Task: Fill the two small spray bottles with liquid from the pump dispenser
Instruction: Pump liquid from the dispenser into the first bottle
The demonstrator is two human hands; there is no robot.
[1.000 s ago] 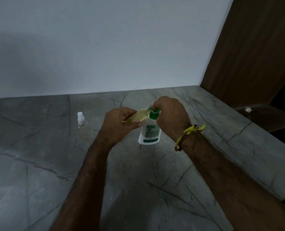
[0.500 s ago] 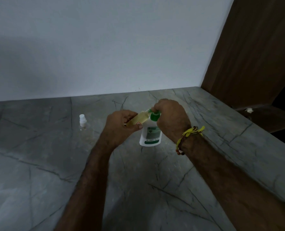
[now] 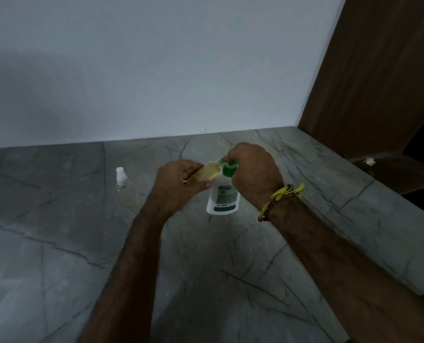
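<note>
Left hand: your left hand [image 3: 178, 184] curls fingers and thumb round a small clear spray bottle of yellowish liquid [image 3: 202, 175], tilted, its mouth at the green spout.
Right hand: your right hand [image 3: 253, 169] is closed over the green pump head [image 3: 228, 168] of the white pump dispenser bottle with a green label [image 3: 222, 198].
Dispenser: upright on the grey veined stone counter [image 3: 57, 243], centre of the frame.
Second bottle: a small clear spray bottle with a white cap [image 3: 121, 179] stands apart at left.
Wrist: a yellow thread band [image 3: 281, 196].
Change: both grips are as half a second ago; nothing has shifted.
</note>
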